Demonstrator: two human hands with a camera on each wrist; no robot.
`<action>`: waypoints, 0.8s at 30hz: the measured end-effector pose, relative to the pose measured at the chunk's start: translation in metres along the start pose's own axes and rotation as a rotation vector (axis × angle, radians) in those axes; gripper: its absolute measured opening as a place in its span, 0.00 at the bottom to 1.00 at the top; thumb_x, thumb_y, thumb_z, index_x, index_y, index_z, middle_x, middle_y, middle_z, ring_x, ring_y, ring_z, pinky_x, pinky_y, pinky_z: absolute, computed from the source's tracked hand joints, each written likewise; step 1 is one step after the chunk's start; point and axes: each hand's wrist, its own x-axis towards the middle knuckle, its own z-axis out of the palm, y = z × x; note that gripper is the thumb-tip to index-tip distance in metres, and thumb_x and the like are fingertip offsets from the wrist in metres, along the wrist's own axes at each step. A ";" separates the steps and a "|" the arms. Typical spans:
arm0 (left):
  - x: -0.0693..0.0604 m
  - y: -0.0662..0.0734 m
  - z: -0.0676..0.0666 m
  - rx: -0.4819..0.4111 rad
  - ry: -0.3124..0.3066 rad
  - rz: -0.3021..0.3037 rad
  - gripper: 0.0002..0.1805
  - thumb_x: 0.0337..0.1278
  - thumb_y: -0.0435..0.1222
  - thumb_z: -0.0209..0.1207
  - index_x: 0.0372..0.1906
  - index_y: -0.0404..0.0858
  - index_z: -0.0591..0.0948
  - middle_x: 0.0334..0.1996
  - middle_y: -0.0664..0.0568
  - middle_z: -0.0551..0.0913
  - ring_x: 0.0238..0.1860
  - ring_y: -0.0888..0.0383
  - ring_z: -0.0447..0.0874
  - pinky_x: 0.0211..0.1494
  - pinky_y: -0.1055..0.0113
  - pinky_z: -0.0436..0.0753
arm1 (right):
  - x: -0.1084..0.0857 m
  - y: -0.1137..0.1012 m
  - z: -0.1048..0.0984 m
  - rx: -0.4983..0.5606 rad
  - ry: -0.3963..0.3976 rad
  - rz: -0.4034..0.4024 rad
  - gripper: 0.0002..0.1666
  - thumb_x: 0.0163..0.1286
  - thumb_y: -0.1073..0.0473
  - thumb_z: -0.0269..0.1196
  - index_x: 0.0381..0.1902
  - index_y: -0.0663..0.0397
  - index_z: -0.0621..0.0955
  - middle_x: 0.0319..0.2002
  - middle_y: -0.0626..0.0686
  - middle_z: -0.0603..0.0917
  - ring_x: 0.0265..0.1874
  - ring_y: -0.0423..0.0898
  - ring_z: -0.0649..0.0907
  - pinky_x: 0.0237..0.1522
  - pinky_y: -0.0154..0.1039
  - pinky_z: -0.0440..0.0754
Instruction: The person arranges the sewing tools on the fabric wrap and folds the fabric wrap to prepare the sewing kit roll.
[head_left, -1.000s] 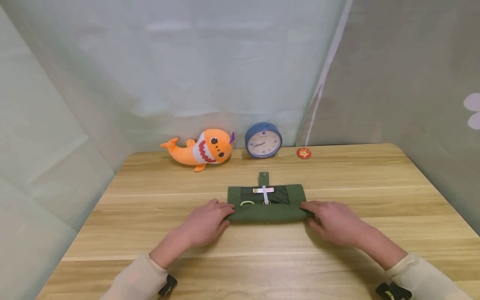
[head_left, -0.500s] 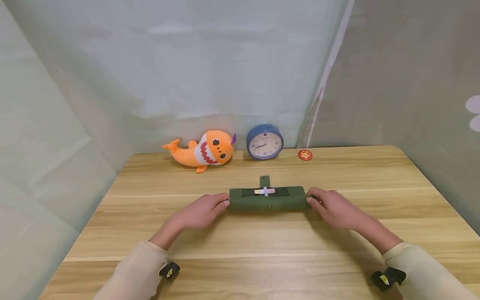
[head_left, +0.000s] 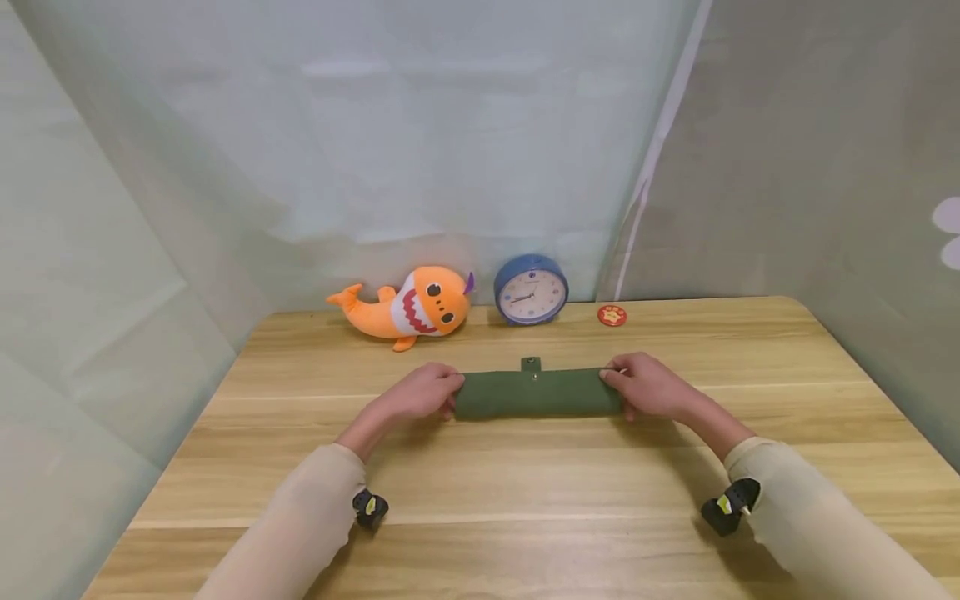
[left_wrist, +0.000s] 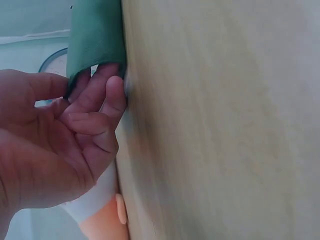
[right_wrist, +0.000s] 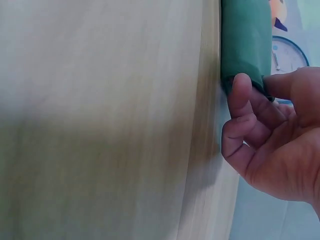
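A green cloth pouch (head_left: 537, 395), folded over on itself, lies across the table in the head view. From its far edge sticks out a short strap (head_left: 531, 363) with a snap button; another small stud shows on the folded edge below it. My left hand (head_left: 422, 392) pinches the pouch's left end, and in the left wrist view some fingers reach inside the hollow fold (left_wrist: 95, 42) with the thumb outside. At the opposite end my right hand (head_left: 651, 386) pinches the fold likewise, thumb on the outer cloth (right_wrist: 245, 45). The pouch's inner face is hidden.
Along the back of the wooden table (head_left: 525, 500) lie an orange plush shark (head_left: 408, 308) and a round red badge (head_left: 612, 316). Between them stands a blue alarm clock (head_left: 532, 290). Pale cloth walls (head_left: 465, 150) rise behind the table.
Both hands have moved away from me, folding the near part of the pouch over. Its dark lining, white label and band, visible before, are now covered.
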 end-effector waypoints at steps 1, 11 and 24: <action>0.002 0.001 0.000 -0.007 0.003 -0.013 0.19 0.81 0.39 0.45 0.36 0.35 0.82 0.27 0.49 0.82 0.28 0.57 0.82 0.39 0.67 0.76 | 0.001 0.000 0.000 -0.001 0.001 0.007 0.16 0.84 0.56 0.54 0.48 0.63 0.82 0.16 0.49 0.79 0.12 0.42 0.81 0.22 0.37 0.75; 0.015 0.011 0.001 0.077 0.031 -0.115 0.16 0.78 0.37 0.50 0.35 0.34 0.84 0.21 0.51 0.81 0.20 0.60 0.81 0.29 0.72 0.79 | 0.010 -0.009 0.003 -0.042 0.038 0.091 0.14 0.80 0.57 0.58 0.37 0.63 0.82 0.16 0.50 0.80 0.09 0.37 0.80 0.20 0.34 0.78; 0.025 0.018 0.007 0.322 0.036 -0.152 0.23 0.79 0.39 0.54 0.20 0.40 0.78 0.12 0.54 0.77 0.16 0.60 0.74 0.27 0.71 0.69 | 0.016 -0.008 0.008 -0.050 0.105 0.159 0.12 0.75 0.57 0.65 0.41 0.61 0.78 0.20 0.52 0.80 0.10 0.38 0.78 0.16 0.33 0.76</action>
